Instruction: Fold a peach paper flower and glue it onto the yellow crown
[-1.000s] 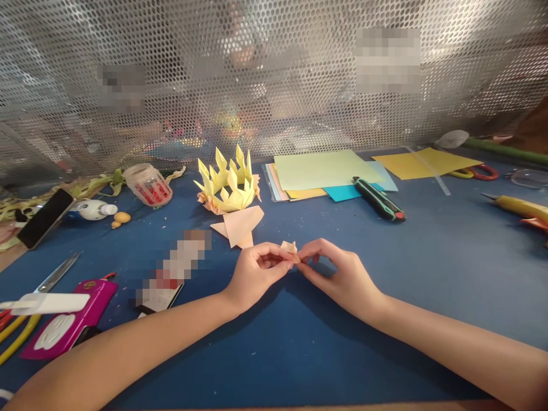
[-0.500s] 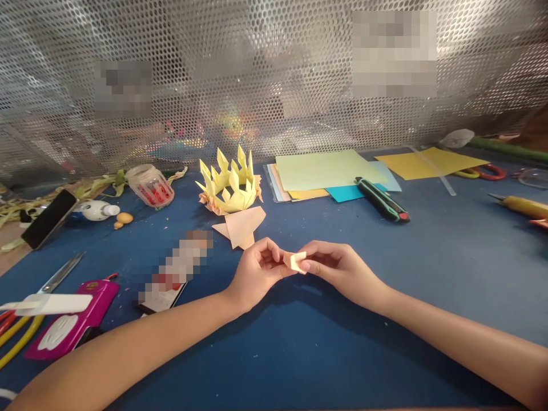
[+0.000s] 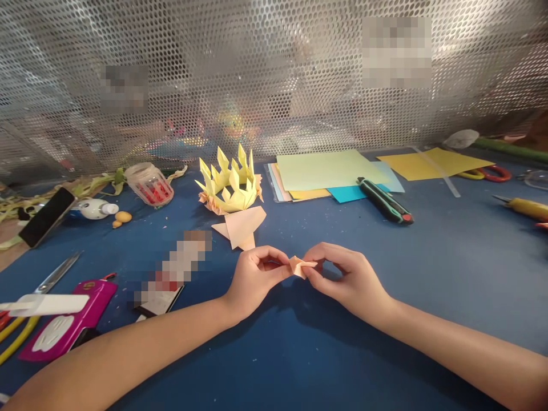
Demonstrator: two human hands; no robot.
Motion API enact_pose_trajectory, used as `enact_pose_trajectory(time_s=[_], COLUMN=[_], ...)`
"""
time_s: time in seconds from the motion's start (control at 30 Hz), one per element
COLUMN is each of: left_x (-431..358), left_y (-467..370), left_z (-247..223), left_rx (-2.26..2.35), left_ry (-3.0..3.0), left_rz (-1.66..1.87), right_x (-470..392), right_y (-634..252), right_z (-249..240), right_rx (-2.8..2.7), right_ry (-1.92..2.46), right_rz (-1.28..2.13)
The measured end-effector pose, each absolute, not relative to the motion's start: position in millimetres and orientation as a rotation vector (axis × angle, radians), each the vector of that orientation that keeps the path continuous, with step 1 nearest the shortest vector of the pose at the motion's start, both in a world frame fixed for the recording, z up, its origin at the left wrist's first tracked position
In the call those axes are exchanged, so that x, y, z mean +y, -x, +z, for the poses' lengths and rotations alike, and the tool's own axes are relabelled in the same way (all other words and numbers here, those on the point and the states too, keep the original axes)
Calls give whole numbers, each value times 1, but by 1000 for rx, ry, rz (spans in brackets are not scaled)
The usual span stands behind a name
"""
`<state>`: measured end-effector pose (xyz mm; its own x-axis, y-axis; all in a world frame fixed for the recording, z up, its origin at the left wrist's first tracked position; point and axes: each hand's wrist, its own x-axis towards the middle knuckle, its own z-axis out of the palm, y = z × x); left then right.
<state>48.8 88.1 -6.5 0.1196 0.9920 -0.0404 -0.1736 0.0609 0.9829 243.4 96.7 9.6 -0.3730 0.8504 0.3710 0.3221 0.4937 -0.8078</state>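
Note:
Between my two hands, just above the blue table, is a small folded piece of peach paper (image 3: 298,266). My left hand (image 3: 257,279) pinches its left side with thumb and forefinger. On the other side, my right hand (image 3: 349,274) has thumb and forefinger closed on its right end. Behind my left hand lie peach paper pieces (image 3: 246,225), flat and partly folded. Beyond them stands a yellow folded-paper crown (image 3: 229,182) with pointed tips and peach folds around its base.
Coloured sheets (image 3: 325,171) and a dark green utility knife (image 3: 385,201) lie at the back. Scissors (image 3: 55,277), a magenta case (image 3: 72,322) and a phone (image 3: 47,217) are on the left. A jar (image 3: 149,184) holds red bits. Perforated metal mesh (image 3: 265,68) rises behind the table (image 3: 257,365).
The peach paper has turned in my fingers, its open pale fold now showing as a narrow pointed end to the right. My right hand has shifted slightly right.

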Motion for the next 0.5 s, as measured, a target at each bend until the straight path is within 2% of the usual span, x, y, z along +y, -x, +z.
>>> enact_pose_trajectory(time_s=[0.5], left_x=[82], left_y=[-48], left_z=[-5], left_rx=[955], left_ry=[-1269], left_rz=[1089], right_x=[99], right_y=[-240], right_z=[-2], right_rx=[-2011], right_ry=[883], right_rz=[355])
